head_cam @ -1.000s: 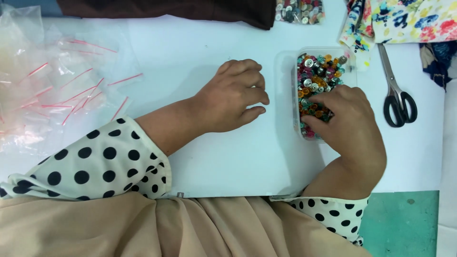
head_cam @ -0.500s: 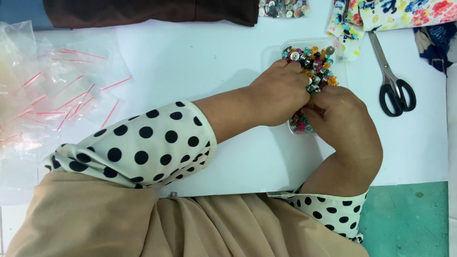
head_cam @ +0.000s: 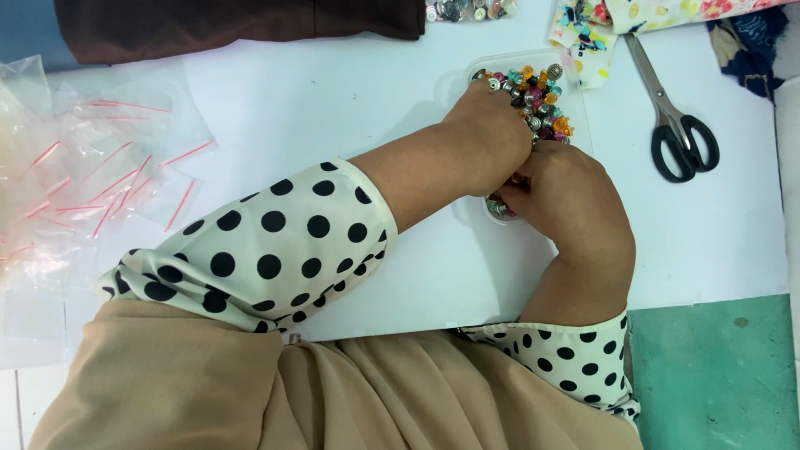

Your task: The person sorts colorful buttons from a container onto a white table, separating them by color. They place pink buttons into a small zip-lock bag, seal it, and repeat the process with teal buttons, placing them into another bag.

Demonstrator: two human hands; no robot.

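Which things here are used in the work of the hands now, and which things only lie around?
In use:
- left hand, reaching into the container
- right hand, at the container's near end
- clear plastic container
- colourful small beads or buttons inside it

Only lying about:
- black-handled scissors
- small clear zip bags
- brown cloth
- floral fabric
- second pile of metallic pieces

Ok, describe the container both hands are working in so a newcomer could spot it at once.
On the white table, look right of centre, just left of the black-handled scissors. There the left hand and right hand meet over a small clear plastic tub. Only it is heaped with mixed colourful and silvery buttons.
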